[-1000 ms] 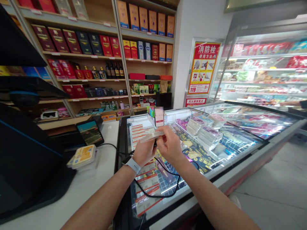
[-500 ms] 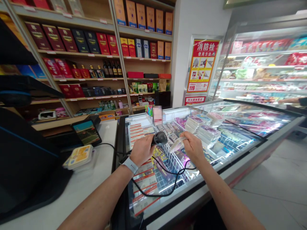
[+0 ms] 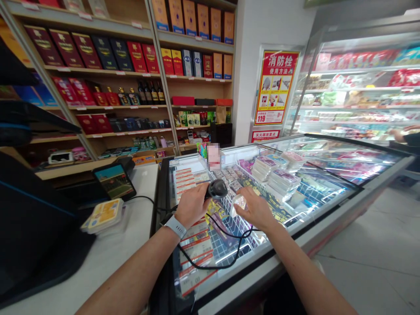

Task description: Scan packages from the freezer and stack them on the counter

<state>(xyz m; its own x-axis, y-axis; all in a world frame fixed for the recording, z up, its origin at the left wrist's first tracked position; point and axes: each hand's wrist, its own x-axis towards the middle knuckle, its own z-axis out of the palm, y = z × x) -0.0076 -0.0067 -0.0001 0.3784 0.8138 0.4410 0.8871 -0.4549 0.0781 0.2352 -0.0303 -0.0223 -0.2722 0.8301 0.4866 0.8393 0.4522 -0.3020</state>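
Observation:
A black handheld barcode scanner point(image 3: 218, 188) is in my left hand point(image 3: 193, 202), its head pointing right over the glass-topped freezer point(image 3: 226, 278). My right hand point(image 3: 254, 208) grips a small clear plastic box point(image 3: 237, 204) by its right side, just right of the scanner and above the glass. Glare blurs the box, and its contents cannot be made out. The scanner's black cable point(image 3: 236, 258) loops over the glass below both hands. Farther back on the freezer, several stacked clear boxes point(image 3: 284, 181) with coloured labels stand beyond my right hand.
On the white counter point(image 3: 141, 192) at left lie yellow-labelled boxes point(image 3: 106, 213) beside a small screen point(image 3: 114, 180). A large black machine point(image 3: 29, 210) stands nearer. Price labels point(image 3: 197, 253) line the freezer's left side. Another person's arm point(image 3: 402, 135) shows at far right.
My right hand has turned and moved slightly left, tilting the clear box flatter and closer to the scanner. My left hand keeps the scanner nearly where it was. The view has shifted a little.

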